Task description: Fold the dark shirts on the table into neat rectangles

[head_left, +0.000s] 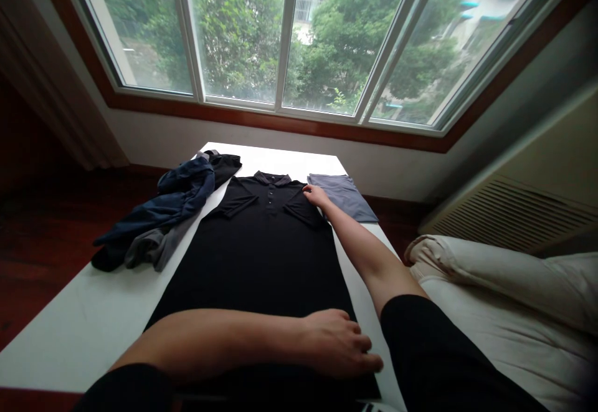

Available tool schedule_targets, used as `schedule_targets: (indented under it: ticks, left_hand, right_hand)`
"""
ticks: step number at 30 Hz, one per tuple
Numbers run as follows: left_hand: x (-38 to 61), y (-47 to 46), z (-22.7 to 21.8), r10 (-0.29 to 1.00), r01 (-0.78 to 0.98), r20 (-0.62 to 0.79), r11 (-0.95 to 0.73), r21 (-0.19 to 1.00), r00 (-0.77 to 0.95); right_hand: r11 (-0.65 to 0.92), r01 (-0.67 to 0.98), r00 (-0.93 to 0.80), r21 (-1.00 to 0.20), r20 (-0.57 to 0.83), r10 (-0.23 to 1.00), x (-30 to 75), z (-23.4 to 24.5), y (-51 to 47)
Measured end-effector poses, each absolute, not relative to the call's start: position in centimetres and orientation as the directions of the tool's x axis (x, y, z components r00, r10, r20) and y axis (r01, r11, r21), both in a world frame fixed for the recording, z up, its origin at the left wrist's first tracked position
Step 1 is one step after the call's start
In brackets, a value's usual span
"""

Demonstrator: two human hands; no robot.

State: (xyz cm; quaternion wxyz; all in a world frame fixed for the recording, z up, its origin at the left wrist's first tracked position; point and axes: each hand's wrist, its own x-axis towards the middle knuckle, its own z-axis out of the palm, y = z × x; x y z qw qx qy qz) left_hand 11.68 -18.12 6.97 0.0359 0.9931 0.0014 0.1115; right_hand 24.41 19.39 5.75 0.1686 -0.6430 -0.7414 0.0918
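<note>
A black polo shirt [261, 262] lies flat, front up, with its collar toward the window and its short sleeves folded inward over the chest. My right hand [317, 196] is at the shirt's right shoulder, fingertips closed on the fabric there. Crossing low over the shirt, my left arm brings my left hand [337, 343] to the right side near the hem. Its fingers are loosely bent and apart, with nothing visible in them; whether they touch the cloth I cannot tell. The arm hides part of the lower shirt.
Under the shirt is a white table [79, 325]. A heap of dark clothes [172, 197] lies along its left edge. Folded grey cloth [343, 195] rests at the far right. Beside the table on the right is pale bedding [504, 300]; a window [280, 44] is ahead.
</note>
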Motion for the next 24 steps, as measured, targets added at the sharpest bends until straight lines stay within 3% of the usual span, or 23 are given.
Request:
schedule_targets:
  ticks: [6,9,17,24]
  left_hand:
    - [16.0,-18.1,4.9,0.036,0.028,0.031,-0.973,0.228,0.999]
    - [16.1,-17.7,4.7,0.023,0.017,0.018,-0.963,0.27,1.0]
    - [13.9,-16.9,5.7,-0.015,-0.029,0.22,-0.998,0.06,0.975]
    - [12.1,-16.5,8.5,-0.096,-0.107,0.107,-0.989,0.103,0.99]
  right_hand:
    - [0.092,0.926,-0.056,-0.366,0.109,0.993,24.9,5.3,22.1]
    - [0.085,0.925,-0.053,-0.371,0.097,0.994,25.1,5.3,23.0]
    - [0.111,0.915,-0.097,-0.389,0.056,0.994,24.1,5.8,24.5]
    - [0.014,0.916,0.013,-0.402,0.065,0.998,24.0,5.6,24.4]
